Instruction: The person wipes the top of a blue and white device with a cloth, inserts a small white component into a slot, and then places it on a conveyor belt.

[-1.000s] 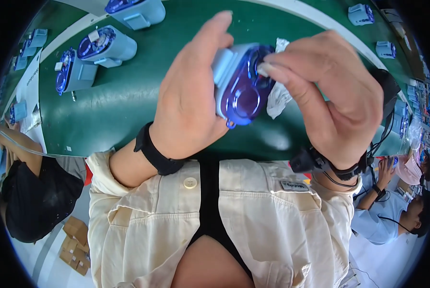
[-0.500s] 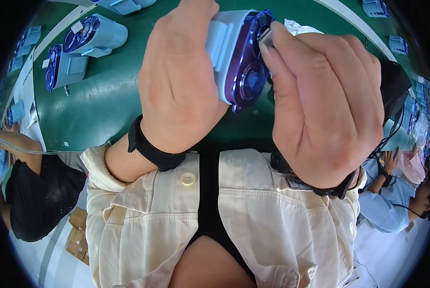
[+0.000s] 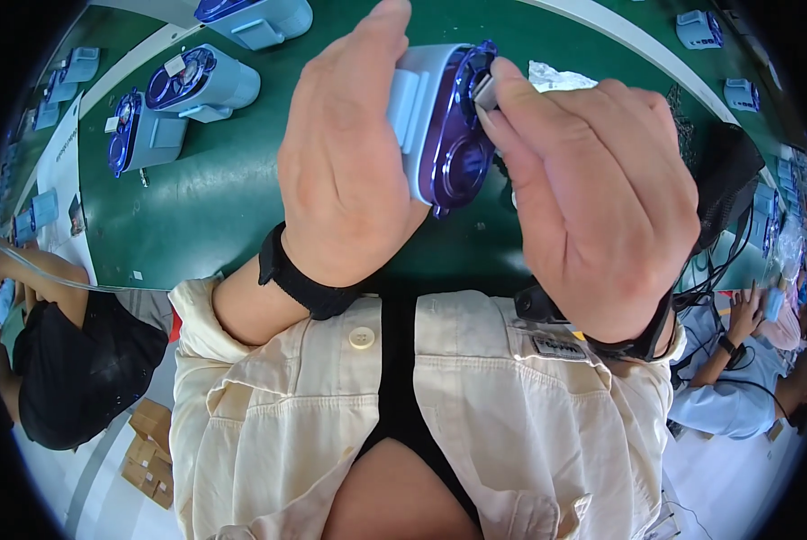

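Note:
My left hand [image 3: 345,162] is closed round a light blue plastic device [image 3: 414,121], held on its side above the green table. Its glossy purple-blue face [image 3: 457,153] with round rings turns to the right. Between the thumb and forefinger of my right hand [image 3: 597,193] is a small silver-grey block [image 3: 486,93], pinched against or very close to the upper end of that face. Whether the block touches the face I cannot tell. My left fingertips are hidden behind the device.
Several similar blue devices [image 3: 207,79] stand on the green table [image 3: 214,202] at the left, some bearing a small pale block. A crumpled clear wrapper [image 3: 556,76] lies beyond my right hand. Black mesh fabric and cables [image 3: 732,180] sit at the right. Other people work on both sides.
The device and both hands appear slightly lower in the picture. My right hand has shifted a little left, still pinching the block at the face's upper end. The view has also moved slightly.

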Demonstrator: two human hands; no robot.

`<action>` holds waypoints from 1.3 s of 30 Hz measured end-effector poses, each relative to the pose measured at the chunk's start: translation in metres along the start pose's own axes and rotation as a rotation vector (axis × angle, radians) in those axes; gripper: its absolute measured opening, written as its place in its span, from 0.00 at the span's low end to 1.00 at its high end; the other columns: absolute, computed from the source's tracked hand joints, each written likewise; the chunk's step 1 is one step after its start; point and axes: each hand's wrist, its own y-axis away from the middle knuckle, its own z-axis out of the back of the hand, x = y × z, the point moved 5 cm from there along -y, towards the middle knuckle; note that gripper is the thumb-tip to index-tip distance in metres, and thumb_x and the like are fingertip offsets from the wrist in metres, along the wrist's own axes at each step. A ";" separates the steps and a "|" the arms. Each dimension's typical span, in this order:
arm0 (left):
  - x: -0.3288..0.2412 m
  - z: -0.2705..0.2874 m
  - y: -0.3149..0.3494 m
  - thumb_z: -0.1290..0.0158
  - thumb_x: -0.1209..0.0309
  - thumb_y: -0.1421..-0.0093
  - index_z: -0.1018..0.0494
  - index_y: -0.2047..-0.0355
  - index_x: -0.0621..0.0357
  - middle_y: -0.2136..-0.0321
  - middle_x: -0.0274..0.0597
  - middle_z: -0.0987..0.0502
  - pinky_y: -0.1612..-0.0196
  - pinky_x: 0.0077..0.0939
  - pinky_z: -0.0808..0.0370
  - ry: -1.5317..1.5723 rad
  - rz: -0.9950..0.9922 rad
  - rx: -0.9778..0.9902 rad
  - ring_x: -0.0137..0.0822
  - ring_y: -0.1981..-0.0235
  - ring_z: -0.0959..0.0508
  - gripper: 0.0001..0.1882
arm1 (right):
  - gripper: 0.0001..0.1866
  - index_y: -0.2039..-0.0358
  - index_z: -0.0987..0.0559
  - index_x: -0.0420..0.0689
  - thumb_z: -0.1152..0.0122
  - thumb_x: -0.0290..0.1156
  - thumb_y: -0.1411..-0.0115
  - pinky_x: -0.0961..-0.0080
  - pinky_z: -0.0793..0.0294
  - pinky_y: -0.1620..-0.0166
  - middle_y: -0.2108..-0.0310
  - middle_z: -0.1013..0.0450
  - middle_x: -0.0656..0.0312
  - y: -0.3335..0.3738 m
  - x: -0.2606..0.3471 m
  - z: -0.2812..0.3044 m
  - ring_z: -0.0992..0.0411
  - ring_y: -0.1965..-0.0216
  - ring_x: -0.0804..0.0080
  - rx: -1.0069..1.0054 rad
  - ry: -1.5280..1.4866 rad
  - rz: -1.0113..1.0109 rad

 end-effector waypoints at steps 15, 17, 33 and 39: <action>0.003 -0.008 0.006 0.34 0.73 0.51 0.47 0.38 0.66 0.51 0.50 0.29 0.50 0.29 0.30 0.042 0.006 -0.004 0.39 0.55 0.25 0.44 | 0.14 0.66 0.19 0.35 0.32 0.18 0.57 0.74 0.32 0.70 0.77 0.28 0.58 -0.014 0.008 0.005 0.30 0.77 0.65 0.060 -0.061 0.074; 0.013 -0.015 0.008 0.34 0.72 0.51 0.47 0.38 0.66 0.50 0.51 0.29 0.49 0.29 0.31 0.113 0.061 -0.048 0.39 0.54 0.25 0.44 | 0.14 0.65 0.19 0.35 0.33 0.20 0.55 0.75 0.32 0.69 0.75 0.27 0.58 -0.017 0.010 0.006 0.30 0.75 0.65 0.126 -0.073 -0.021; 0.006 -0.011 0.010 0.30 0.76 0.57 0.53 0.36 0.63 0.50 0.53 0.31 0.46 0.34 0.30 0.566 0.120 0.020 0.41 0.51 0.27 0.53 | 0.21 0.45 0.27 0.38 0.41 0.28 0.38 0.78 0.32 0.46 0.51 0.28 0.59 0.008 -0.028 -0.042 0.31 0.49 0.73 0.273 -1.234 -0.656; 0.006 -0.008 0.003 0.31 0.76 0.54 0.51 0.38 0.65 0.57 0.53 0.26 0.57 0.32 0.26 0.456 -0.060 -0.140 0.41 0.60 0.22 0.49 | 0.26 0.40 0.31 0.38 0.43 0.30 0.38 0.74 0.32 0.45 0.46 0.30 0.56 0.003 -0.022 -0.049 0.32 0.46 0.70 0.348 -1.702 -0.735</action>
